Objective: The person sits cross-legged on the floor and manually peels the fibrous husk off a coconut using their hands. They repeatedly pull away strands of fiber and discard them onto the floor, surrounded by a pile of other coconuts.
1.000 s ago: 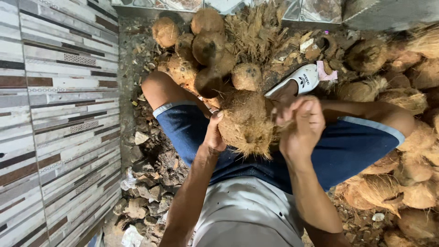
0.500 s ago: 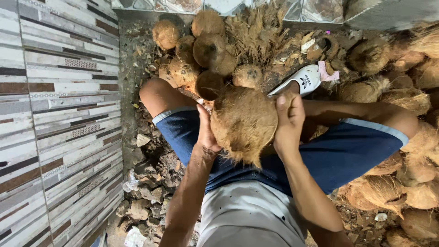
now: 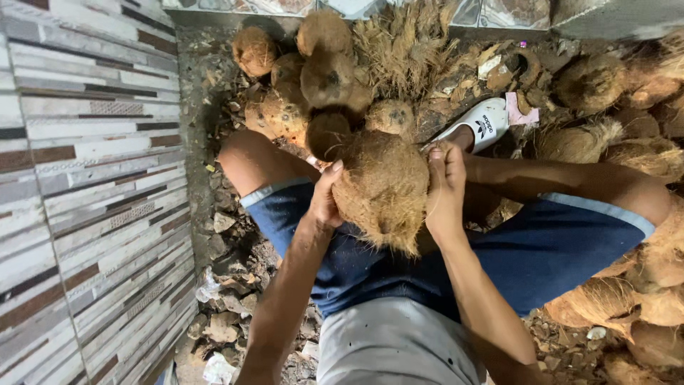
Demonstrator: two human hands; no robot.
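Two hands of ours clasp one husked coconut [image 3: 383, 187] between them, above our lap. Our left hand [image 3: 324, 203] presses flat against its left flank, thumb up near the top edge. Our right hand [image 3: 445, 187] cups the opposite flank, fingers [image 3: 436, 160] curled over the upper rim. Both palms touch the fibrous brown shell, and loose strands hang from its lower end toward our blue shorts [image 3: 541, 249].

Just beyond the hands lies a heap of coconuts [image 3: 326, 78], some round and dark, some still shaggy. The nearest of them sits right behind the one we hold, close to our left thumb. Farther out past the hands a mound of dry husk fibre [image 3: 406, 43] rises against the wall.

Beyond our right hand, touching distance from its knuckles, a white sandal [image 3: 479, 125] shows on our foot. To the right of that hand more husks [image 3: 641, 285] pile up beside our right knee, pale and stringy.

To the left of our left hand our bare left knee [image 3: 249, 160] juts out, and below it broken shell chips [image 3: 224, 314] litter the dirt floor. Farther left stands a wall of striped grey, white and brown tiles [image 3: 78, 214], well apart from both hands.

Below the hands our grey shirt [image 3: 392, 342] fills the near edge.
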